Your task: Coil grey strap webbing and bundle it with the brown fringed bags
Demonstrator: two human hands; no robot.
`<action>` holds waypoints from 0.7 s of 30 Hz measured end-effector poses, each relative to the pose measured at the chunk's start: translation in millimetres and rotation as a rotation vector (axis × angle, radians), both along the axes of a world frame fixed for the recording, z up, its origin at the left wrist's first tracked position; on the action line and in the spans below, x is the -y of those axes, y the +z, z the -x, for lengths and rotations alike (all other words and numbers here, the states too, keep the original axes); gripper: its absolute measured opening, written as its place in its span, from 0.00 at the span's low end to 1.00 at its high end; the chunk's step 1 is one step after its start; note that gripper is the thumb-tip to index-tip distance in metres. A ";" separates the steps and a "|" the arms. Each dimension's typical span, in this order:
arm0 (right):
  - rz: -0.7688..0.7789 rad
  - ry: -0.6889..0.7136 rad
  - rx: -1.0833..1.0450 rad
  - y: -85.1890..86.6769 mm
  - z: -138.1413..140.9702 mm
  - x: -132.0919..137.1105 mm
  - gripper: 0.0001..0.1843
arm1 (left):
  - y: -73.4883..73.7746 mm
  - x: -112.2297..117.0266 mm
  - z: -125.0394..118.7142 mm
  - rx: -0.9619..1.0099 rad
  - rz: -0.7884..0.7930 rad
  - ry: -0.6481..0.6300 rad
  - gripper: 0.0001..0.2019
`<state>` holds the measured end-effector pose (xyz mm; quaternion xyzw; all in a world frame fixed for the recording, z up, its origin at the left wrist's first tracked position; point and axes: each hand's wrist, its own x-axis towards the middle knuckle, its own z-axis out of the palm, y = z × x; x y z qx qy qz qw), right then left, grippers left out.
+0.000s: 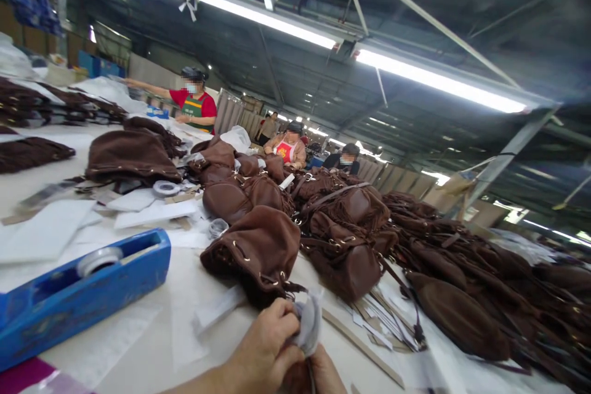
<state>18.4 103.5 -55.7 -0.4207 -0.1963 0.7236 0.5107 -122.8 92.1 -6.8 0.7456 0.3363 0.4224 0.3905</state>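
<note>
My left hand [265, 345] is closed, its thumb and fingers pinching a crumpled piece of whitish-grey wrapping [310, 323]. Just below the wrapping, a brown leather piece [298, 380] shows between my hands, mostly hidden by them. My right hand [327, 374] comes in at the bottom edge and curls against the brown piece and the lower end of the wrapping; most of its fingers are out of sight. Right beyond my hands a brown drawstring bag [258, 249] with metal eyelets lies on the white table [184, 301].
A blue tape dispenser [87, 295] stands at left, near white foam sheets [46, 231] and a tape roll [166, 188]. Brown bags [351, 215] are heaped across the middle and right. Cardboard strips [362, 348] lie right of my hands. Co-workers [196, 104] are at the far side.
</note>
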 end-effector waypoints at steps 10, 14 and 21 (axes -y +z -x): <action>-0.251 0.023 0.271 4.5 -14.0 -7.8 0.20 | -10.3 -1.7 -3.8 -0.057 0.007 -0.003 0.07; -0.291 0.027 0.206 5.4 -9.3 -10.1 0.18 | -7.1 -2.3 -2.6 -0.050 0.027 0.026 0.06; -0.263 0.126 0.183 10.3 -28.8 3.3 0.27 | -6.7 -1.8 0.3 -0.050 0.096 -0.031 0.08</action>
